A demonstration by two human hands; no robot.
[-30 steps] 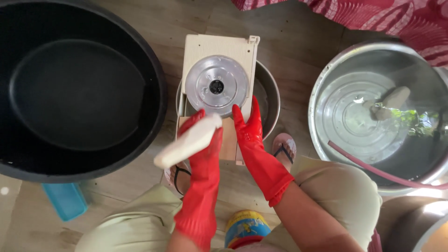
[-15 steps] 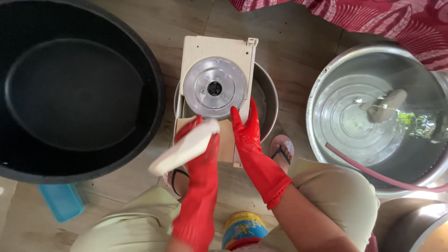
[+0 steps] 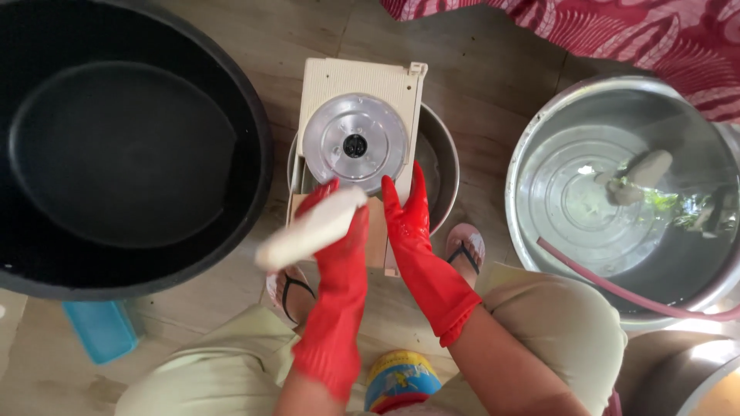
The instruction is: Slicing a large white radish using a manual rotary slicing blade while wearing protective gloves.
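Both hands wear red rubber gloves. My left hand (image 3: 336,231) grips a long pale peeled root (image 3: 308,229), held slanted just below a round metal slicing disc (image 3: 354,144). The disc is set in a cream-coloured board (image 3: 327,85) that lies across a small metal bowl (image 3: 439,154). My right hand (image 3: 405,212) rests flat against the board's lower right edge, fingers pointing up beside the disc.
A big black tub (image 3: 123,146) fills the left. A large metal basin (image 3: 617,192) with water, a pale root piece (image 3: 638,176) and a pink hose (image 3: 617,289) stands right. A blue box (image 3: 100,327) and a colourful tin (image 3: 401,379) sit near my sandalled feet.
My left hand has shifted the root slightly down and left along the board. My right hand stays on the board's edge.
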